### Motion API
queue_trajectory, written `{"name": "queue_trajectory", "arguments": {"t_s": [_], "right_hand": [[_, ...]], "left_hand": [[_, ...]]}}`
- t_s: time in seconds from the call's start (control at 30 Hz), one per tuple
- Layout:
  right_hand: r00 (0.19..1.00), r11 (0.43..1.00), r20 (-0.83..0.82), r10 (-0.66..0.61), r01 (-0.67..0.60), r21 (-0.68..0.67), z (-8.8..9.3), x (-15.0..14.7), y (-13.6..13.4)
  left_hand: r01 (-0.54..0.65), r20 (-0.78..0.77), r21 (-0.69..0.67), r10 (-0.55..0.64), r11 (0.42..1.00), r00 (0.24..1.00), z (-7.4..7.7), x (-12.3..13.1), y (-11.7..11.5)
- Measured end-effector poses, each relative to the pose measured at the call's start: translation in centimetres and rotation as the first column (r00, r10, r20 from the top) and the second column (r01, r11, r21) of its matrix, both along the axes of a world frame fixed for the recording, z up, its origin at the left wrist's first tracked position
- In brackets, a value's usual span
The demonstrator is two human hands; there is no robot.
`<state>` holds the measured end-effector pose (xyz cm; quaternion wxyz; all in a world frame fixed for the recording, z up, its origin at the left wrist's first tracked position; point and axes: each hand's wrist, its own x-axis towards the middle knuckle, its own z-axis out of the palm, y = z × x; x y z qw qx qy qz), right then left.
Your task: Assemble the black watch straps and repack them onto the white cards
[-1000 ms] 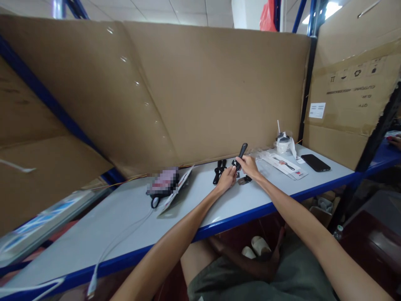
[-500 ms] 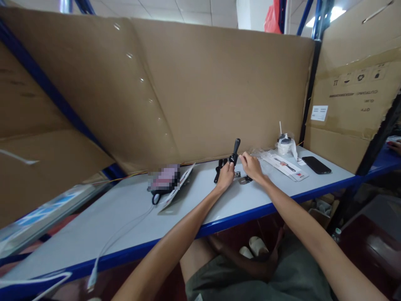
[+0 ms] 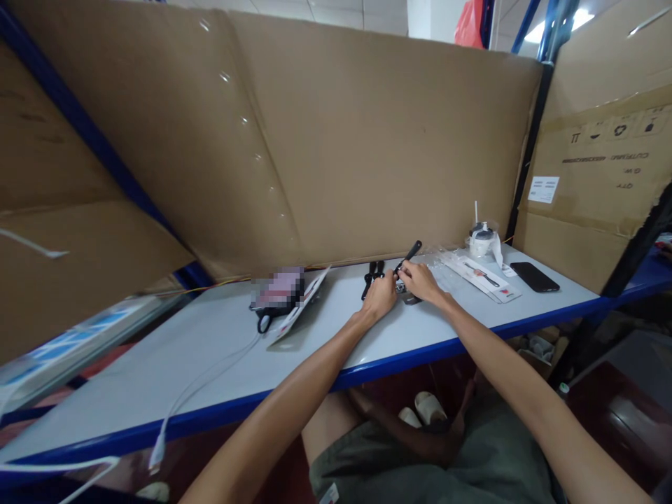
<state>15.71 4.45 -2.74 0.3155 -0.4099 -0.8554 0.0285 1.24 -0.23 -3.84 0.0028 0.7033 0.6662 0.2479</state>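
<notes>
Both hands meet above the far half of the table (image 3: 210, 374), right of its middle, over a black-handled tool (image 3: 414, 251); the left hand (image 3: 381, 297) has its grip closed on the tool's lower end, its fingertips partly hidden; the right hand (image 3: 418, 282) has its grip pinched on the middle of the same tool, thumb and forefinger close to the left hand's fingers; the tool slants, its handle rising up and to the right past the right hand, towards the cardboard wall (image 3: 367, 147).

Just beside the left hand, on its left, two black handles (image 3: 373, 269) lie side by side on the table, partly covered by that hand; a small metal piece (image 3: 411, 299) lies under the right hand, too small to make out; clear plastic wrap (image 3: 435, 260) is spread behind the right hand; to its right lies a flat card pack (image 3: 486, 277) with a picture of a tool on it; beyond that stand a lidded cup (image 3: 479, 245) with a straw, and, nearer the table's right end, a black phone (image 3: 534, 276) lying flat.

Well to the left of the hands is a dark pouch (image 3: 281, 302), its top blurred; a card (image 3: 302, 312) leans tilted against its right side; a white cable (image 3: 202, 383) runs from near the pouch over the table's front edge.
</notes>
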Motion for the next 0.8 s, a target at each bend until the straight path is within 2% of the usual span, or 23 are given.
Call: {"name": "queue_trajectory", "arguments": {"t_s": [0.1,0.17,0.23,0.33,0.4,0.47,0.6,0.7,0.8], "right_hand": [[0.996,0.999,0.085,-0.026,0.022,0.042,0.0,0.1,-0.5],[0.996,0.997,0.073,-0.049,0.044,0.059,-0.1,0.0,-0.9],[0.997,0.997,-0.046,-0.068,0.069,0.025,-0.3,-0.4,-0.9],[0.957,0.992,-0.280,-0.080,0.048,-0.120,-0.6,-1.1,-0.4],[0.929,0.977,-0.360,-0.088,0.010,-0.212,-0.8,-1.6,-0.1],[0.919,0.971,-0.378,-0.109,0.017,-0.237,-0.9,-1.7,0.1],[0.956,0.994,-0.276,-0.100,0.087,-0.060,-1.0,-1.3,-0.4],[0.982,0.998,-0.187,-0.038,0.048,0.047,-0.8,-0.7,-1.0],[0.989,0.998,-0.145,0.028,-0.019,0.059,-0.6,-0.4,-1.2]], "left_hand": [[-0.007,0.006,-0.021,0.008,1.000,1.000,0.0,-0.2,0.0],[-0.020,0.027,-0.023,0.021,1.000,0.999,0.0,-0.2,0.1],[-0.036,0.049,-0.007,0.036,0.999,0.998,0.1,-0.1,0.1],[-0.046,0.054,0.006,0.045,0.999,0.998,0.2,0.2,0.0],[-0.045,0.053,-0.001,0.045,0.999,0.998,0.2,0.3,-0.1],[-0.044,0.074,-0.004,0.044,0.999,0.996,0.1,0.4,0.0],[-0.015,0.244,0.029,0.007,0.999,0.970,-0.1,0.5,0.6],[0.005,0.475,0.045,-0.026,0.999,0.880,-0.4,0.3,1.3],[0.031,0.593,0.026,-0.040,0.999,0.804,-0.7,0.1,1.8]]}}
